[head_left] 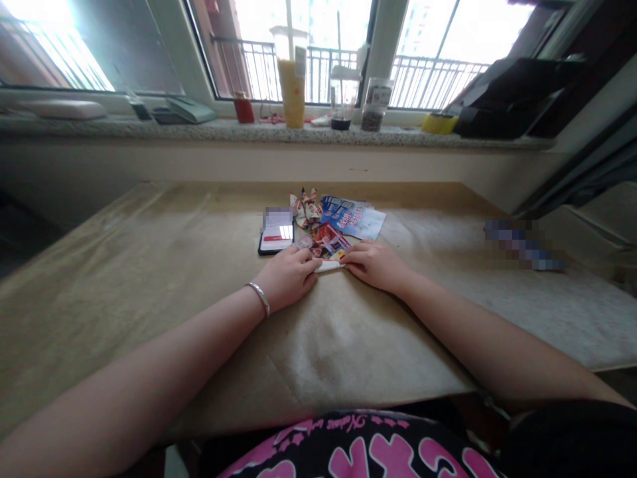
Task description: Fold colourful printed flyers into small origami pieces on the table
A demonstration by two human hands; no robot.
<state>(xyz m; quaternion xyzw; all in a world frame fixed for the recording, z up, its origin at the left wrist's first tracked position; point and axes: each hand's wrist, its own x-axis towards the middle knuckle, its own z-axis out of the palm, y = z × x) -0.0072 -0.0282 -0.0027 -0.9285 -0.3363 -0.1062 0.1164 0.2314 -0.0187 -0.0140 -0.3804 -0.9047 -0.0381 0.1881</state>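
Note:
A colourful printed leaflet (pixel 329 241) lies flat on the table, its near edge folded over into a narrow white strip (pixel 328 266). On the left end of that fold my left hand (pixel 291 275) presses with bent fingers, a silver bracelet round its wrist. My right hand (pixel 375 264) pinches the right end, fingers close together. The fingertips hide both ends of the strip. Just behind the leaflet are crumpled or folded printed paper pieces (pixel 305 208) and a fan of blue leaflets (pixel 354 218). A phone (pixel 277 234) with a lit screen lies beyond my left hand.
A tan cloth covers the table (pixel 199 279). To the right lies a blurred-out flat item (pixel 522 245). The windowsill (pixel 219 133) holds a tall cup of yellow drink (pixel 291 93), a clear cup (pixel 342 99), a jar (pixel 376 105), yellow tape (pixel 438 123) and a black bag (pixel 507 99).

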